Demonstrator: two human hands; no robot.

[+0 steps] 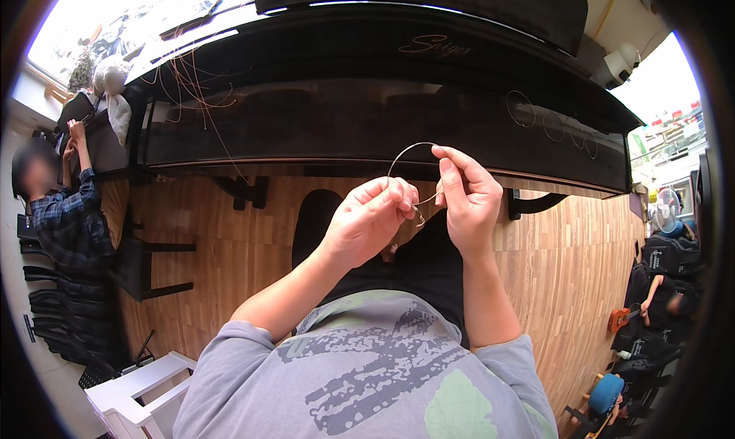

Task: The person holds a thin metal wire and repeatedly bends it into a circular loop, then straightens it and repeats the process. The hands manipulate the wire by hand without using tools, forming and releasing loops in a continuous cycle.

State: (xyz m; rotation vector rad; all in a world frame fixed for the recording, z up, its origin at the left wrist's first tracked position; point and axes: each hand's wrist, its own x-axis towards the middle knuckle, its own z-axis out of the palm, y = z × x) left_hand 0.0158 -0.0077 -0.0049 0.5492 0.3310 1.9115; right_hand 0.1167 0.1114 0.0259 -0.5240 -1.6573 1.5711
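A thin, pale cord or wire (pixel 404 151) is bent into a loop between my two hands, in front of the black piano. My left hand (pixel 369 218) pinches it at the loop's left side, with a short twisted end showing below the fingertips. Thumb and fingers of my right hand (pixel 470 198) are closed on the loop's right side, slightly higher. The exact material is too fine to tell. On the piano's dark surface lie several loose thin strands (pixel 193 94) at the left, and several round loops (pixel 522 108) of similar look at the right.
The black piano (pixel 321 125) spans the view ahead of me. At the left a person in a plaid shirt (pixel 69 218) sits by a dark bench (pixel 149 267). A white stand (pixel 142 401) is near my left side. At the right are a ukulele (pixel 619 319), black bags and a blue stool (pixel 606 393).
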